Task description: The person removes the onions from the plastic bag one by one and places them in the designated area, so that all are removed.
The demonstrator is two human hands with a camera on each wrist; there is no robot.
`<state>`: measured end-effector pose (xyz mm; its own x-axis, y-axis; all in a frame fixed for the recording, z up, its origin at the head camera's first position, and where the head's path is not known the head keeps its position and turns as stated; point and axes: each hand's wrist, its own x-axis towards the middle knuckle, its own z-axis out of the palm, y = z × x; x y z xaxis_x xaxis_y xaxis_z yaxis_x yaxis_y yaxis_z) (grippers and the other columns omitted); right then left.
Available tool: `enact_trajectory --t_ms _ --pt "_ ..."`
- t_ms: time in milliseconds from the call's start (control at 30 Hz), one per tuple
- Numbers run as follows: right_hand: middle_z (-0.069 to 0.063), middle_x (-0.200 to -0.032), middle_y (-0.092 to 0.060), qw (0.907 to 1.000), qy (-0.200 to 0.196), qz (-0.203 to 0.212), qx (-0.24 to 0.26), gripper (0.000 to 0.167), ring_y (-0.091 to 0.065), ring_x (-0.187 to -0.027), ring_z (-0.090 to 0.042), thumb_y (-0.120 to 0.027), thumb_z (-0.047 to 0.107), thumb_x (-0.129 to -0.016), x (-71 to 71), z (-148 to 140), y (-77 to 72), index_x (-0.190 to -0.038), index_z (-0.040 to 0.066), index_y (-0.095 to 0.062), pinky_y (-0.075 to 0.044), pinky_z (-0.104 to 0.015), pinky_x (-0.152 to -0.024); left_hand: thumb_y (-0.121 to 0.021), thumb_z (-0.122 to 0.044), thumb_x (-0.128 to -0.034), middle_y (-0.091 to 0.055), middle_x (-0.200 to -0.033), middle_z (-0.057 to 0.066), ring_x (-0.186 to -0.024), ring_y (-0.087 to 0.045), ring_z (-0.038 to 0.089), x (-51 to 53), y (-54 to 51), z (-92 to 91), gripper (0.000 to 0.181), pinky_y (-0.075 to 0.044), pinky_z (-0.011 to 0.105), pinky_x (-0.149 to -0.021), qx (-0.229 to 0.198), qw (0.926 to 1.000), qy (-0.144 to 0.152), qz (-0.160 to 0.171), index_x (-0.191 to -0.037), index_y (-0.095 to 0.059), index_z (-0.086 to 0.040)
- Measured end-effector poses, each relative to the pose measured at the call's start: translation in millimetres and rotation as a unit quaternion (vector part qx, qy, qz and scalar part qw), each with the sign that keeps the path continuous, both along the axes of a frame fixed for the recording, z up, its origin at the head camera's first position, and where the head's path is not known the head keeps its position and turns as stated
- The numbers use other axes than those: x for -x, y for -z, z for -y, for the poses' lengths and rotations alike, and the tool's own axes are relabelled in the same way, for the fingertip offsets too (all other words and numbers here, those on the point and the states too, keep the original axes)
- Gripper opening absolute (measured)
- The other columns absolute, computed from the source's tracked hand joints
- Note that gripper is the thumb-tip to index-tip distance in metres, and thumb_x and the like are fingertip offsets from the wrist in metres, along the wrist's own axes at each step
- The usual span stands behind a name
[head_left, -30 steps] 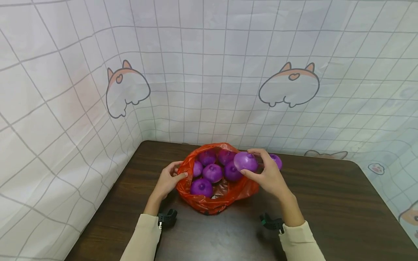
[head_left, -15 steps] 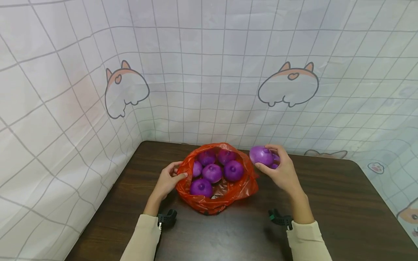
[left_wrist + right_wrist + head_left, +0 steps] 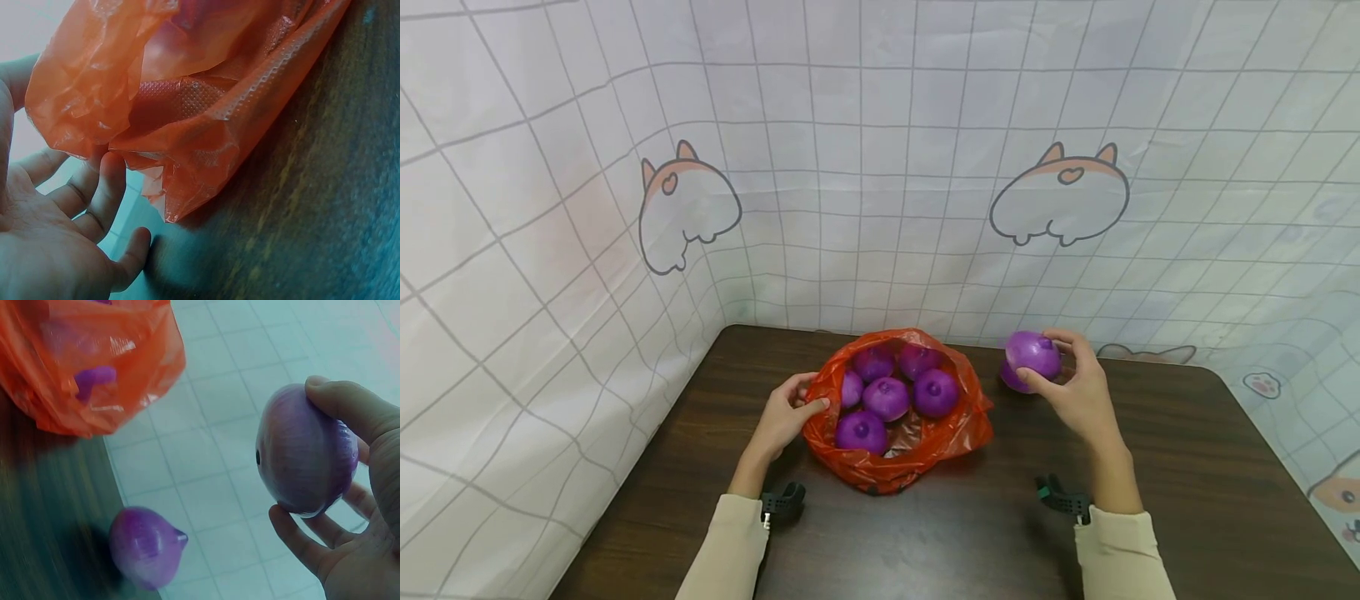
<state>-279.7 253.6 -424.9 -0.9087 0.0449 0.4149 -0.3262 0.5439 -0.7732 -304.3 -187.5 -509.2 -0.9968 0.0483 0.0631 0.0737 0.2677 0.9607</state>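
Note:
In the head view, a red plastic bag (image 3: pixel 967 433) stands with its mouth spread wide on the table. Several purple onions (image 3: pixel 887 398) lie inside it. My left hand (image 3: pixel 782 417) grips the bag's left rim, thumb over the edge and fingers outside; the left wrist view shows fingertips against the crumpled plastic (image 3: pixel 81 94). To the right of the bag, my right hand (image 3: pixel 1084 396) holds an onion (image 3: pixel 303 450) between thumb and fingers, raised off the table. Another onion (image 3: pixel 147 547) rests on the table behind and below it, partly hidden in the head view.
The dark wooden table (image 3: pixel 1165 467) extends to the right and front of the bag. A white grid-patterned cloth (image 3: pixel 880 208) with cartoon animals hangs close behind its back edge and along the left side. Both wrists wear black straps (image 3: pixel 784 500).
My right hand has carried its onion rightward from over the bag's right edge to the onion on the table. The left hand has stayed on the bag's rim.

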Motion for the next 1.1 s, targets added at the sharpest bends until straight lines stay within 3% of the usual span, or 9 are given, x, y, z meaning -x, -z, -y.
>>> enact_trajectory --t_ms 533,700,967,1100 --pt "-0.022 -0.147 -0.044 0.9985 0.043 0.031 0.016 0.07 -0.052 -0.128 -0.043 -0.081 0.025 -0.089 0.3 -26 8.6 -0.146 0.008 -0.044 -0.044 -0.006 -0.077 -0.075 -0.013 -0.0918 -0.055 -0.096 0.008 -0.085 -0.05 0.021 -0.3 4.8 4.4 0.049 -0.047 0.024 -0.071 0.001 1.0 0.001 -0.005 -0.138 -0.059 -0.009" --pt "-0.026 -0.146 -0.044 0.9973 0.054 0.043 0.022 0.071 -0.058 -0.117 -0.046 -0.08 0.027 -0.09 1.6 -33 13.5 -0.147 0.009 -0.042 -0.046 -0.008 -0.074 -0.075 -0.014 -0.0929 -0.055 -0.096 0.007 -0.086 -0.05 0.022 -0.9 4.2 5.0 0.052 -0.048 0.024 -0.07 0.0 1.0 0.008 -0.003 -0.141 -0.057 -0.008" --pt "-0.024 -0.146 -0.044 0.9944 0.083 0.058 0.031 0.072 -0.053 -0.127 -0.044 -0.079 0.029 -0.09 7.2 -44 30.0 -0.146 0.006 -0.04 -0.041 -0.007 -0.078 -0.075 -0.016 -0.0932 -0.058 -0.096 0.008 -0.086 -0.052 0.021 0.6 4.8 4.1 0.053 -0.049 0.024 -0.069 0.001 0.9999 0.012 0.001 -0.142 -0.056 -0.009" --pt "-0.02 -0.147 -0.044 0.9916 0.102 0.064 0.048 0.072 -0.051 -0.13 -0.042 -0.08 0.029 -0.09 9.7 -50 37.1 -0.146 0.007 -0.04 -0.044 -0.012 -0.081 -0.076 -0.016 -0.0924 -0.058 -0.095 0.008 -0.085 -0.052 0.02 2.6 5.1 3.1 0.051 -0.049 0.024 -0.069 -0.003 0.9999 0.013 -0.005 -0.139 -0.058 -0.009"
